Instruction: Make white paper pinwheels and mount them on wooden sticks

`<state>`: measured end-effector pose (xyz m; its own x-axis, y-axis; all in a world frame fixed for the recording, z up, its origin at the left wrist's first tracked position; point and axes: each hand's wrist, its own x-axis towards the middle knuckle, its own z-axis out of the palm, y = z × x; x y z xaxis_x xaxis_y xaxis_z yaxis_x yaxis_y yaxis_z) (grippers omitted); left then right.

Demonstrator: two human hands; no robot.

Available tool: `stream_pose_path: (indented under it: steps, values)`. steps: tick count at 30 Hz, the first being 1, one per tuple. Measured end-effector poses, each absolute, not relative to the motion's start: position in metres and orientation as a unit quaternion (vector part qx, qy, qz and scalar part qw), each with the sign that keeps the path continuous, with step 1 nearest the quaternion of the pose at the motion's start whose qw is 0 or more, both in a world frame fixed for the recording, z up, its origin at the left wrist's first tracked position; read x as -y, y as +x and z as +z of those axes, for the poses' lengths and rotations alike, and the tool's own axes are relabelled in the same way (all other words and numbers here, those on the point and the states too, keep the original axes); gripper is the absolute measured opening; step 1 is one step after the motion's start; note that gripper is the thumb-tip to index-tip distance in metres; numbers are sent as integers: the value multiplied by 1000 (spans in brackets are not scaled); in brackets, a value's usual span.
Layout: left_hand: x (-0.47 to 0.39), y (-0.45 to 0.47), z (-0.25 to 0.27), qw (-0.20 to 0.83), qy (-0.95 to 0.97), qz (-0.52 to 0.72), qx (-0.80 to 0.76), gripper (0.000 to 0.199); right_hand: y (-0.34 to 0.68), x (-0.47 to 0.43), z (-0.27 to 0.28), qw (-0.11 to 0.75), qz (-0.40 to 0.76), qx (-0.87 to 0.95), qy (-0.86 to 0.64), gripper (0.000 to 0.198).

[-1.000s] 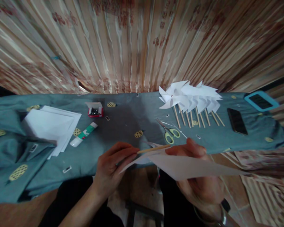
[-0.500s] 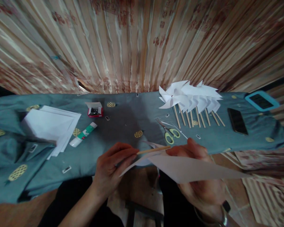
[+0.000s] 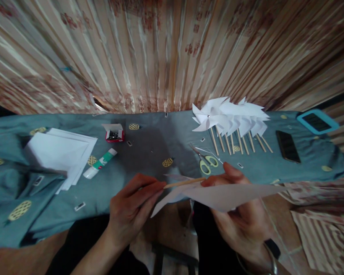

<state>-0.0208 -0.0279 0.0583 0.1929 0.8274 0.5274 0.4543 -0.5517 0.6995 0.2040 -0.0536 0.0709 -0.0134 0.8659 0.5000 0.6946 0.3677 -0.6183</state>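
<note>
Between my hands, near the table's front edge, is a white paper pinwheel [image 3: 218,194] with a wooden stick [image 3: 185,182] lying across its back. My left hand [image 3: 134,202] pinches the stick's left end, fingers pressed together. My right hand [image 3: 240,214] grips the pinwheel near the stick's right end; a paper blade covers part of its fingers. Beyond my hands lie scissors [image 3: 206,160] with pale green handles and a thin white strip. Farther back on the right, several finished white pinwheels [image 3: 209,114] on wooden sticks overlap in a row.
On the left are white paper sheets [image 3: 60,149], a glue stick [image 3: 100,163] and a small open red box [image 3: 114,134] of metal pins. A dark phone [image 3: 288,146] and a blue-framed device [image 3: 318,121] lie at the right. A pleated curtain [image 3: 160,57] hangs behind the table.
The pinwheel in my hands has tilted slightly, and its long right blade reaches less far right. My left hand has shifted a little left. Both hands keep their hold.
</note>
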Motion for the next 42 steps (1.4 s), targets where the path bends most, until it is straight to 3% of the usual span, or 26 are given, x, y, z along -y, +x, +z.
stream_pose_path:
  steps: [12, 16, 27, 35, 42]
  values:
    - [30, -22, 58, 156, 774, 448, -419, 19, 200, 53, 73, 435, 85, 671, -594, 58]
    - [29, -19, 47, 160, 768, 441, -436, 17, 199, 44, 69, 420, 147, 646, -620, 53]
    - [38, -1, 17, 321, 651, 463, -509, 15, 202, 14, 65, 378, 264, 641, -613, 44]
    - [84, -5, 5, 418, 517, 487, -566, 17, 184, 0, 70, 228, 303, 726, -573, 39]
    - [124, 11, -19, 530, 297, 537, -585, 23, 163, -16, 63, 40, 298, 830, -469, 41]
